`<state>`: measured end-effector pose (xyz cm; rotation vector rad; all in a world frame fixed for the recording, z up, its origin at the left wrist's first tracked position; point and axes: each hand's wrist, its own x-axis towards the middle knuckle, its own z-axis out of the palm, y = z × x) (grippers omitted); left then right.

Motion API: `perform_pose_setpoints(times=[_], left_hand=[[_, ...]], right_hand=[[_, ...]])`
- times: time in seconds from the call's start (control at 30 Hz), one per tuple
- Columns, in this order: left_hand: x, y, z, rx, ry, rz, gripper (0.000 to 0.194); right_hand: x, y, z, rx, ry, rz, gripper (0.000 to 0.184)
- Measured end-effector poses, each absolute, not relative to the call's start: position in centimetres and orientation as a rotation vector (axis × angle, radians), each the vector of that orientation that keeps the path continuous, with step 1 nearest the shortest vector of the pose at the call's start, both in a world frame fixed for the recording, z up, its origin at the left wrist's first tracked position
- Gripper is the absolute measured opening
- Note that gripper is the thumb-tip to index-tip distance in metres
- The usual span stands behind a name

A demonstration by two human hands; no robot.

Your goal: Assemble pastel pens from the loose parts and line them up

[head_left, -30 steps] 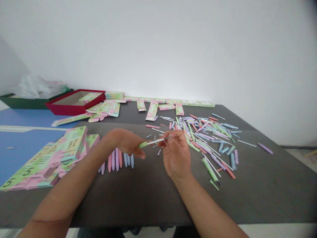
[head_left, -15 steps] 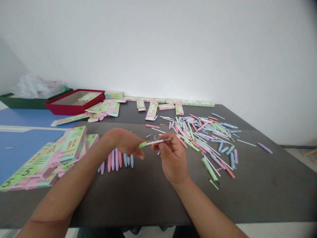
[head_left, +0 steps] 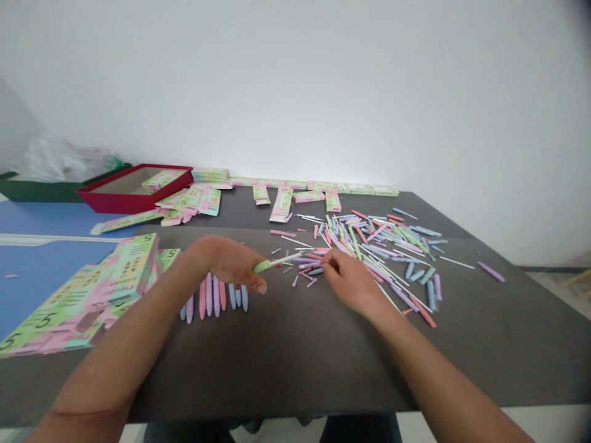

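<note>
Holding slim white/lt-green plastic pen refill (head_left: 279, 261) in L hand (head_left: 233, 264); curling R hand (head_left: 349, 280) nr multicol. plastic pen parts (head_left: 355, 242), can't tell if gripping.

Bright, diffuse light before you, smooth white wall (head_left: 295, 92) palest near centre, greyer at far left, faint shadow beside your bare right forearm (head_left: 429, 363), your slim green-and-white pen piece (head_left: 278, 261) softly blurred, dark vignette upper right, edges stretched wide-angle
</note>
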<state>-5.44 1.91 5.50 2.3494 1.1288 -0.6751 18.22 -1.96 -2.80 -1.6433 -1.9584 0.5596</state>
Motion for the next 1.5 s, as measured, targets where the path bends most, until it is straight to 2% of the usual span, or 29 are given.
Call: perform_pose_setpoints(times=[0.07,0.17,0.37,0.57,0.67,0.93,1.17,1.3,1.5], left_hand=[[-5.3,2.0,5.4,2.304,1.115,-0.711,0.049],[-4.8,1.9,5.4,2.274,1.102,-0.734,0.050],[-4.2,1.6,5.6,2.231,1.119,-0.816,0.047],[-4.3,1.7,5.6,2.217,1.131,-0.807,0.047],[-4.3,1.7,5.6,2.210,1.132,-0.811,0.050],[-4.2,1.7,5.5,2.176,1.124,-0.817,0.061],[-4.6,1.8,5.4,2.209,1.127,-0.784,0.060],[-4.6,1.8,5.5,2.219,1.163,-0.787,0.058],[-4.3,1.8,5.2,2.196,1.158,-0.801,0.050]], right_hand=[[20.8,0.1,-2.5,-2.051,-1.974,0.318,0.025],[22.5,1.8,-3.2,-2.281,-2.101,0.317,0.033],[21.6,2.4,-6.1,-2.200,-2.203,0.401,0.031],[23.1,3.2,-6.2,-2.149,-2.100,0.432,0.025],[24.3,3.3,-6.0,-2.115,-2.040,0.438,0.028],[24.9,2.1,-6.4,-2.002,-1.972,0.415,0.018],[30.7,3.5,-2.7,-2.215,-1.705,0.086,0.026],[32.1,4.8,-2.3,-2.293,-1.799,0.054,0.024],[28.3,5.3,-3.8,-2.115,-2.122,0.144,0.022]])
